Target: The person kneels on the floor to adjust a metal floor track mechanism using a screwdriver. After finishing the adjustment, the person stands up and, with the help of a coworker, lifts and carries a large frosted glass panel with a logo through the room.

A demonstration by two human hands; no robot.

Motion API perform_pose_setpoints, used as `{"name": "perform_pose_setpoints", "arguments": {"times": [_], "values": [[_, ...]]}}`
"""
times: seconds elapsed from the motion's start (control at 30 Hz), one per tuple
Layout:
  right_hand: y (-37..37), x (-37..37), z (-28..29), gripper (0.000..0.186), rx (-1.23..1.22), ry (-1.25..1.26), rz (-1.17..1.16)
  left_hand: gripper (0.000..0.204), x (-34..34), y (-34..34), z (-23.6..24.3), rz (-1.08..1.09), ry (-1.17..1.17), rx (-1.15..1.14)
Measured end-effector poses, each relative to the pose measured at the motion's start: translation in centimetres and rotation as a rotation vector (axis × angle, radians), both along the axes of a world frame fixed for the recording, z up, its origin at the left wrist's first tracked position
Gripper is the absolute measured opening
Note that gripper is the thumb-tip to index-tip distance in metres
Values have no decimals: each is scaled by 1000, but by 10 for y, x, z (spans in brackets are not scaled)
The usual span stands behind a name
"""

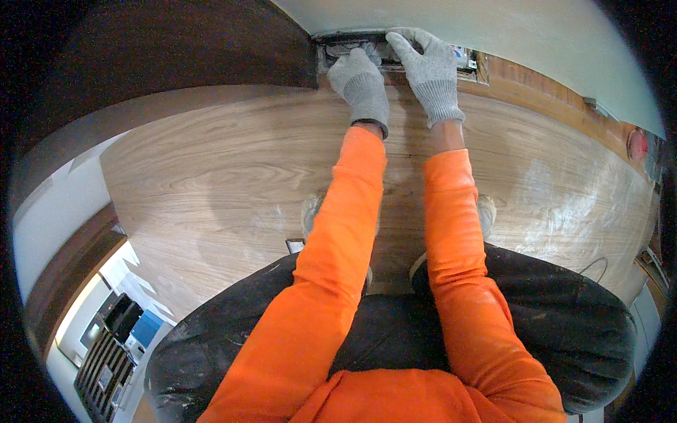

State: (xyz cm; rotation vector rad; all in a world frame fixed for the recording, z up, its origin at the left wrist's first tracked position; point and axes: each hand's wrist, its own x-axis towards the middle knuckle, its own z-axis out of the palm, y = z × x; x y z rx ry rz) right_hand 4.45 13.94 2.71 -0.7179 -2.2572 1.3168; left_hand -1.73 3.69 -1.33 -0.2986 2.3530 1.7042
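Note:
Both my hands wear grey knit gloves and reach to a long narrow opening at the foot of the pale wall. My left hand is closed at the opening's left half, next to crumpled clear plastic. What its fingers hold, if anything, is hidden. My right hand is bent at the upper edge, thumb and fingers curled together by the end of a dark strip. Its grip is partly hidden against the wall. A white item with coloured print shows inside the opening, right of that hand.
A dark brown panel stands at the left, close to my left hand. Wooden trim runs along the wall to the right, with a red round object farther along. Wood-grain flooring with whitish dust lies under my shoes.

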Motion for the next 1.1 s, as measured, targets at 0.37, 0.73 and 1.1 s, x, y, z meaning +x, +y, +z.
{"name": "perform_pose_setpoints", "arguments": {"times": [0.37, 0.73, 1.1], "values": [[-10, -1, -13, 39, 168, -164, 86, 15, -9, -8, 20, 242, -584, 714], [-28, -29, -28, 46, 168, -375, 60, 18, -16, -25, 15, -32, -419, 311], [-35, -31, -38, 42, 235, -352, -6, 16, 15, -27, 8, -255, 749, -613]]}}
